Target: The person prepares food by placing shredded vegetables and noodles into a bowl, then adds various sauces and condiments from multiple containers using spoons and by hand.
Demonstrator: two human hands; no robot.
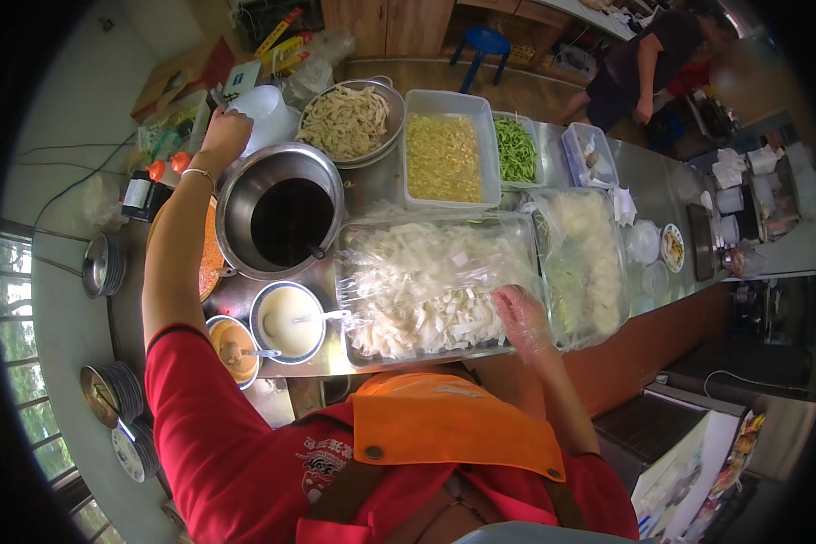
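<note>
My left hand (227,132) reaches to the far left, beside a stack of white bowls (260,112); its fingers are closed near a small dark thing, and what they grip cannot be told. In a clear plastic glove, my right hand (519,318) hovers at the right edge of a metal tray of wide white noodles (442,319), partly covered by plastic film. Left of the noodles are a steel pot of dark liquid (292,221), a bowl of pale sauce (289,323) with a spoon and a bowl of tan sauce (234,350) with a spoon.
Behind the noodles stand a bowl of pale strips (350,122), a tub of yellowish bits in liquid (443,156) and shredded green vegetables (515,149). A film-covered tray (585,265) lies right. A person (653,61) stands beyond the counter, near a blue stool (486,42).
</note>
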